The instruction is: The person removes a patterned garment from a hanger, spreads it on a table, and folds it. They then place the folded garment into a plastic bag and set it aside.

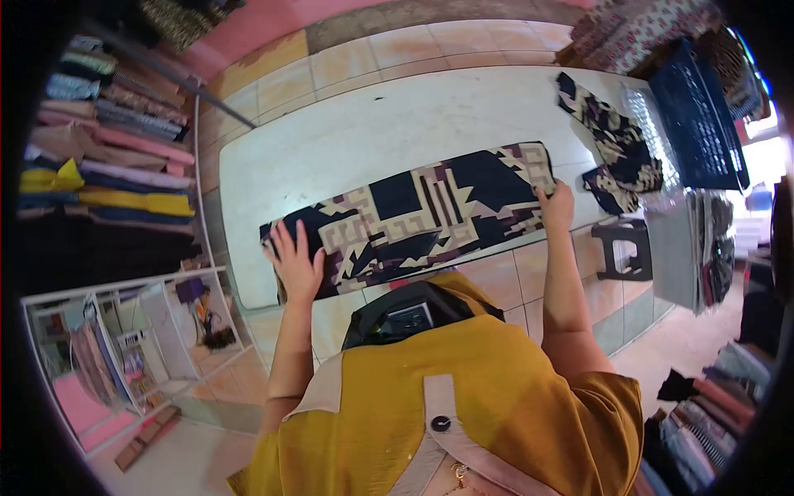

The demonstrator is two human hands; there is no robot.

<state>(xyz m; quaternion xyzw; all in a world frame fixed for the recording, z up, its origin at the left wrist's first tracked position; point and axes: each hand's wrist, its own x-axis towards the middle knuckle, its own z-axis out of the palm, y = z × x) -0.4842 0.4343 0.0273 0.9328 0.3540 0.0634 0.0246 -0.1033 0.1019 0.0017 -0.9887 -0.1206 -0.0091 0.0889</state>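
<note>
A long folded patterned cloth (413, 211) in dark navy, cream and mauve lies flat across the white table (331, 149), near its front edge. My left hand (296, 263) rests on the cloth's left end with the fingers spread. At the right end, my right hand (557, 205) has its fingers and thumb closed on the edge of the cloth. A second, crumpled cloth (616, 149) in a similar pattern lies at the table's right side, apart from my right hand.
A blue basket (699, 124) and clear plastic packaging (649, 124) stand at the right. Stacked folded clothes (116, 149) fill the left side. A dark stool (624, 250) stands by the table's right front. More clothes (703, 422) lie at the lower right.
</note>
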